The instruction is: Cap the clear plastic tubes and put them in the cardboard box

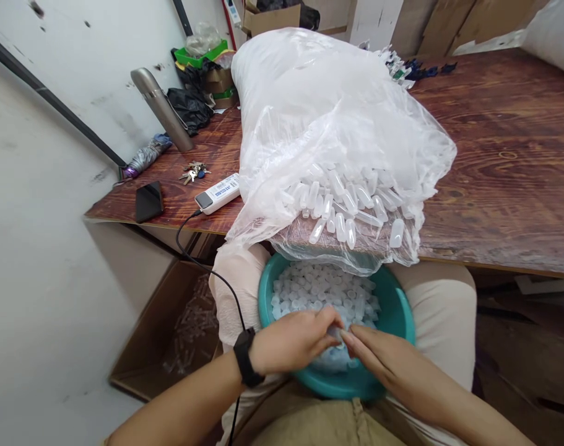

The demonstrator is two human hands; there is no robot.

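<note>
My left hand (pixel 300 337), with a black band on its wrist, is closed around a small translucent plastic piece (pixel 334 335) above a teal basin (pixel 405 316). My right hand (pixel 379 353) meets it from the other side, its fingers pressed together and their tips at the same piece; its thumb and palm side are partly hidden. The basin rests between my legs and holds a heap of similar translucent pieces (pixel 319 288). On the table edge above, more elongated hollow-looking pieces (pixel 342 204) spill from the mouth of a large clear plastic bag (pixel 309 93).
On the brown table (pixel 504 167) at left lie a phone (pixel 149 201), keys (pixel 194 173), a white power bank (pixel 218 194) with a black cable, a metal flask (pixel 163 111) and a folded umbrella (pixel 147 155). A cardboard box (pixel 142 353) with clear pieces stands at lower left.
</note>
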